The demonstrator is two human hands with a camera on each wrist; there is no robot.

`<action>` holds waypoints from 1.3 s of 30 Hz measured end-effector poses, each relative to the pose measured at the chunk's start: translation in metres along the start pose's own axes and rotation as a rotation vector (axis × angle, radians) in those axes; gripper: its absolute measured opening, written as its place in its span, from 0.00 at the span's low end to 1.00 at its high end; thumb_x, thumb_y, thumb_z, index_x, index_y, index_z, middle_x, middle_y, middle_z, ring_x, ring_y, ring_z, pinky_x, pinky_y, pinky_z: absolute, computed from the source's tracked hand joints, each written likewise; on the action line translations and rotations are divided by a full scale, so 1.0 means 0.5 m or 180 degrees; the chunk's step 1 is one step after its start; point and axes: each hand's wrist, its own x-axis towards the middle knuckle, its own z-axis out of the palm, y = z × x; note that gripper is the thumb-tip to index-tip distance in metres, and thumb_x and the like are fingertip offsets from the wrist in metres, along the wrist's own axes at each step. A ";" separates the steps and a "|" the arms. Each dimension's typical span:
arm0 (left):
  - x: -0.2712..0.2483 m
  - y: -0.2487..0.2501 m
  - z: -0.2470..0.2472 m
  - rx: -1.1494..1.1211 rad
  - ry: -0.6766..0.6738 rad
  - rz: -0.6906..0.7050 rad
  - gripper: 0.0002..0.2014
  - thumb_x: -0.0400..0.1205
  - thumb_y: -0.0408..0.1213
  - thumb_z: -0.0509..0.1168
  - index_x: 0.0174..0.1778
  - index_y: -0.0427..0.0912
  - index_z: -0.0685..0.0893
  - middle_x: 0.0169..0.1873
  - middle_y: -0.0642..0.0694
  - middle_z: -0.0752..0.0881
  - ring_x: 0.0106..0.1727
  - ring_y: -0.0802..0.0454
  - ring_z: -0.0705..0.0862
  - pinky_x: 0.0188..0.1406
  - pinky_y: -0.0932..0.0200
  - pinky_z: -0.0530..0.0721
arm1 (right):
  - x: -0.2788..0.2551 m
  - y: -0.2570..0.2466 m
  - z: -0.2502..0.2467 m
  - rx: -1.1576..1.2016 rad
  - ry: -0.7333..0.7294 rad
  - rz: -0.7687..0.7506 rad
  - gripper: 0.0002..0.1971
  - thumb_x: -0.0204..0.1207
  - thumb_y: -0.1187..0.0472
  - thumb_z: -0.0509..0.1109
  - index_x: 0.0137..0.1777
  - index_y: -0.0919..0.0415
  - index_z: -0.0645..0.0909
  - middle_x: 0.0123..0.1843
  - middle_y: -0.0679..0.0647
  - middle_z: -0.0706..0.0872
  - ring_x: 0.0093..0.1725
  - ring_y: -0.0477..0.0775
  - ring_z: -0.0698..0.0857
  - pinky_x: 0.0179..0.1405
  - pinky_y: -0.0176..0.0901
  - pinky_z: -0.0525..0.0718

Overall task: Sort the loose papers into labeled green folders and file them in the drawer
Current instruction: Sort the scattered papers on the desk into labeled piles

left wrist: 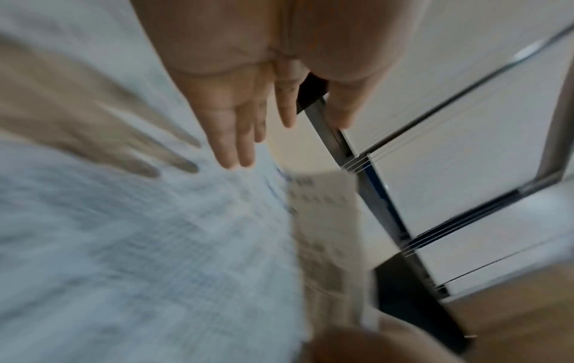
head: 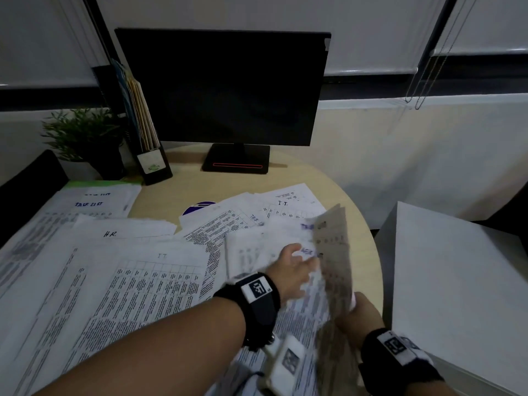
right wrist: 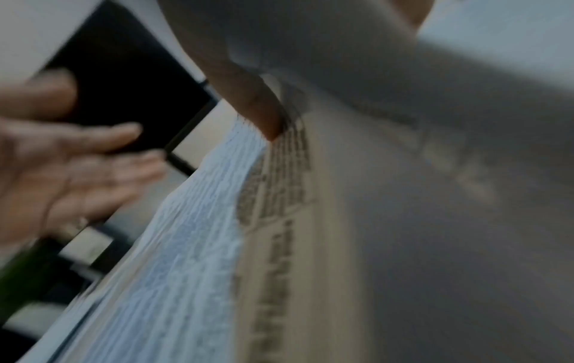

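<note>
- The counter is a pale wood top with a rounded edge, and it carries everything else; nearly all of its near half lies under paper.
- A white cabinet stands beside the counter at 3 o'clock, its flat top bare.
- A dark monitor stands at 12 o'clock on a black foot.
- The loose papers spread from 9 o'clock across to 2 o'clock in overlapping printed sheets, some with handwritten headings such as "H.R.", "I.T." and "TASK LIST".
- A green folder shows only as a strip of green edge at 10 o'clock, under the "TASK LIST" sheets.
- A black file holder with upright folders stands at 11 o'clock, just beside the monitor, and a small potted plant sits to its left.
- A lifted sheet stands nearly on edge at 4 o'clock, raised off the pile and blurred.
- The left hand reaches across to 4 o'clock, just beside the lifted sheet; its grip is spread, fingers straight and flat above the papers, as the left wrist view shows.
- The right hand is at 5 o'clock at the lower edge of the lifted sheet; its grip pinches that sheet, with the thumb pressed on the printed face in the right wrist view.
</note>
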 end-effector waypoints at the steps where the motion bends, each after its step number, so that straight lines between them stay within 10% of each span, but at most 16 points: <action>1: 0.016 0.003 -0.020 0.0613 0.0325 0.0062 0.25 0.84 0.43 0.63 0.77 0.50 0.65 0.77 0.46 0.69 0.67 0.45 0.78 0.64 0.50 0.80 | 0.012 0.010 -0.007 0.0130 0.0041 0.0139 0.10 0.74 0.63 0.71 0.53 0.62 0.75 0.56 0.65 0.84 0.55 0.63 0.83 0.46 0.41 0.75; 9: 0.107 -0.003 -0.188 0.3783 0.1220 -0.1095 0.21 0.81 0.40 0.61 0.69 0.36 0.75 0.68 0.37 0.78 0.66 0.40 0.79 0.64 0.50 0.79 | 0.041 0.050 -0.005 0.1544 0.0143 0.0814 0.15 0.67 0.74 0.74 0.53 0.63 0.79 0.48 0.61 0.84 0.49 0.63 0.83 0.54 0.52 0.82; 14: 0.134 -0.002 -0.180 0.3288 0.0749 -0.0672 0.25 0.85 0.35 0.55 0.80 0.48 0.65 0.77 0.45 0.71 0.73 0.44 0.74 0.69 0.54 0.75 | 0.047 0.055 -0.004 0.1708 0.0264 0.0828 0.14 0.65 0.74 0.75 0.48 0.62 0.80 0.47 0.61 0.85 0.47 0.62 0.84 0.47 0.46 0.79; 22: 0.221 0.060 -0.259 0.4409 0.0933 -0.0813 0.18 0.82 0.44 0.62 0.66 0.43 0.72 0.70 0.40 0.72 0.70 0.39 0.73 0.69 0.46 0.74 | 0.049 0.048 -0.011 0.1433 0.0120 0.0793 0.14 0.67 0.71 0.76 0.48 0.59 0.78 0.48 0.60 0.83 0.49 0.61 0.82 0.55 0.49 0.81; 30: 0.232 0.039 -0.299 0.4594 0.1034 -0.1315 0.59 0.62 0.74 0.68 0.81 0.41 0.57 0.80 0.39 0.58 0.78 0.38 0.65 0.74 0.40 0.70 | 0.041 0.039 -0.022 0.1466 -0.0032 0.0702 0.15 0.70 0.71 0.73 0.38 0.50 0.74 0.45 0.56 0.81 0.49 0.59 0.80 0.61 0.52 0.80; 36: 0.221 0.050 -0.291 0.4422 0.1050 -0.1169 0.53 0.63 0.68 0.73 0.78 0.42 0.63 0.75 0.40 0.68 0.72 0.41 0.74 0.67 0.46 0.77 | 0.036 0.032 -0.022 0.1355 -0.0045 0.0663 0.10 0.71 0.67 0.72 0.47 0.53 0.76 0.46 0.55 0.82 0.48 0.57 0.81 0.53 0.43 0.80; 39: 0.212 0.080 -0.285 0.4236 0.1067 -0.0698 0.34 0.77 0.55 0.68 0.76 0.42 0.69 0.69 0.42 0.77 0.65 0.43 0.78 0.61 0.52 0.79 | 0.034 0.031 -0.026 0.1387 -0.0092 0.0591 0.12 0.72 0.69 0.72 0.40 0.50 0.74 0.40 0.50 0.80 0.46 0.56 0.79 0.53 0.44 0.79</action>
